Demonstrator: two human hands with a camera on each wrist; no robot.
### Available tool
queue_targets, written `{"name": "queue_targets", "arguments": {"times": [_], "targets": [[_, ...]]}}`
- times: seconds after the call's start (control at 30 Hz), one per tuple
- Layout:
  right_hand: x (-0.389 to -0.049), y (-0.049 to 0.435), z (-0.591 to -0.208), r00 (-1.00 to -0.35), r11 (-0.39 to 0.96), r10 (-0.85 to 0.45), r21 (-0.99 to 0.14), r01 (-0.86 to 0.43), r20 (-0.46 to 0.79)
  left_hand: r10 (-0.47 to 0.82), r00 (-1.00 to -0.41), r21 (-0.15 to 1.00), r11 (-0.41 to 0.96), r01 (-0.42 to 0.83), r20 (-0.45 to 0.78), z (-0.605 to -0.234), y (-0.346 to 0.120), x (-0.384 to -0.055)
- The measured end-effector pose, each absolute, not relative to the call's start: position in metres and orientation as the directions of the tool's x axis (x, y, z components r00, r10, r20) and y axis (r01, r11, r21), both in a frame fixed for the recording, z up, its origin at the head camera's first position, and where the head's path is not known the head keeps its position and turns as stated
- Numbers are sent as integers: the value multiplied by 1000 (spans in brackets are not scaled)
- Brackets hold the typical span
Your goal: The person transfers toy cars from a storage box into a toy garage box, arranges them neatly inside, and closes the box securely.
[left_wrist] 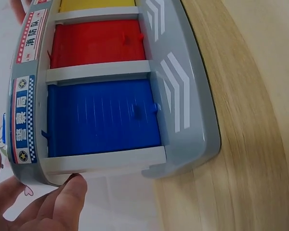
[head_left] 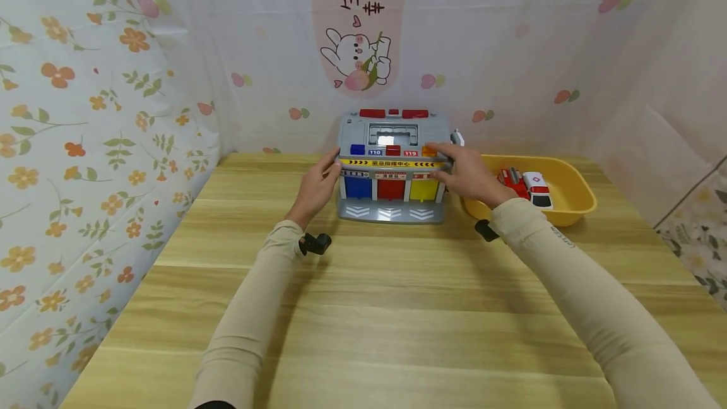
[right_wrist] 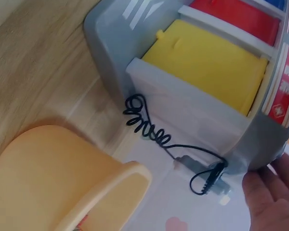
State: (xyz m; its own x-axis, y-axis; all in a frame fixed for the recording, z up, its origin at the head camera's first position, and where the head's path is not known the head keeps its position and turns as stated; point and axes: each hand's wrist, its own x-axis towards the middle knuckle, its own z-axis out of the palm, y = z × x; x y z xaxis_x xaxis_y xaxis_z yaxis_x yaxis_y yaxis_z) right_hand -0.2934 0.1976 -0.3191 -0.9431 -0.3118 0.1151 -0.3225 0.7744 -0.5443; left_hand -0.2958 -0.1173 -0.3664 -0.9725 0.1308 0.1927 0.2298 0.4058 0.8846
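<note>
A grey toy garage (head_left: 349, 134) stands upright at the back of the table. Its front has a blue door (left_wrist: 103, 118), a red door (left_wrist: 96, 44) and a yellow door (right_wrist: 204, 65), all lowered. My left hand (head_left: 315, 189) grips its upper left edge, fingertips against the side wall in the left wrist view. At the upper right corner my right hand (head_left: 472, 175) holds it, with the index finger by the orange light (head_left: 429, 151) on the roof and the thumb at the front. In the right wrist view, several fingers lie against the right side.
A yellow bin (head_left: 573, 175) sits right of the garage, with a red toy vehicle (head_left: 511, 178) and a white-and-red toy ambulance (head_left: 538, 188) inside. A black coiled cord (right_wrist: 149, 130) and a grey handset (right_wrist: 197, 168) hang at the garage's right side. Patterned curtains (head_left: 272, 30) stand behind.
</note>
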Motion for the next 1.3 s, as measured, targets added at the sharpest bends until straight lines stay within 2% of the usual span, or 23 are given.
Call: {"name": "queue_targets", "arguments": {"times": [0.3, 0.5, 0.83, 1.1, 1.3], "targets": [[-296, 201, -319, -942, 773, -310, -544, -326, 125, 78, -976, 898, 384, 216, 202, -364, -114, -305], [-298, 199, -322, -929, 768, -332, -526, -366, 161, 101, -968, 881, 403, 249, 228, -364, -115, -313], [-300, 201, -321, -925, 760, -332, -530, -377, 182, 118, -984, 920, 354, 166, 133, -357, -117, -316], [-296, 200, -322, -941, 772, -312, -542, -331, 131, 103, -987, 932, 331, 149, 122, -362, -115, -313], [-295, 199, -323, -936, 772, -318, -533, -347, 149, 53, -990, 922, 361, 144, 134, -364, -112, -316]]}}
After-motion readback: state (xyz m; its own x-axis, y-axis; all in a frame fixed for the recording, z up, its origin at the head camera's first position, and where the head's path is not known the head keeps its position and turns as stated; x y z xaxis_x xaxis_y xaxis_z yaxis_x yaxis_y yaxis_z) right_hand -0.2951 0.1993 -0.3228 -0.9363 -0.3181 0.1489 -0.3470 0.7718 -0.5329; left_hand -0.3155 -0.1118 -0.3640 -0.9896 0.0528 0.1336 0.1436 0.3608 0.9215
